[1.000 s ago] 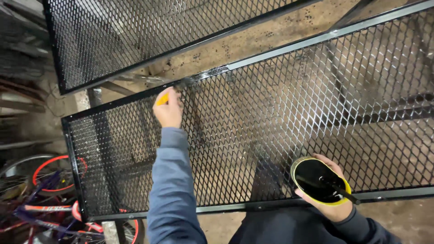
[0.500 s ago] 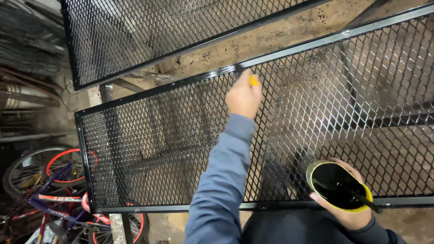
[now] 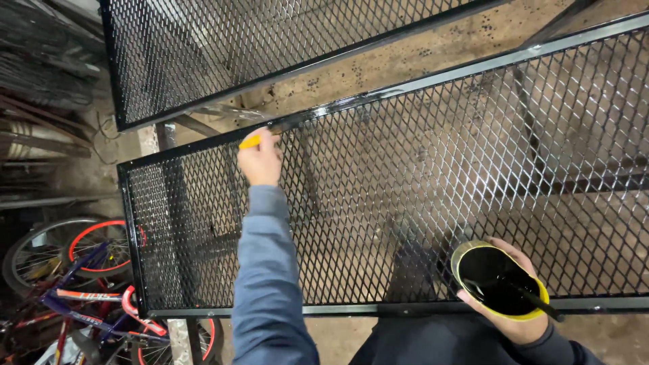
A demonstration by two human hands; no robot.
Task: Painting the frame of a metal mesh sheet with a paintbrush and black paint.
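Left hand (image 3: 259, 160) outstretched on frame (image 3: 338, 106)

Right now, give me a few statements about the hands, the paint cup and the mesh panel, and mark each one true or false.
1. The left hand holds a yellow-handled brush at the far frame rail of the near mesh panel. True.
2. The right hand holds a yellow cup of black paint. True.
3. The cup stands on the floor beside the panel. False: the right hand holds it at the panel's near rail.
4. Only one mesh panel is in view. False: a second mesh panel lies beyond the near one.
5. Bicycles lie at lower left, below the panel's end. True.
6. A stick rests in the cup. True.
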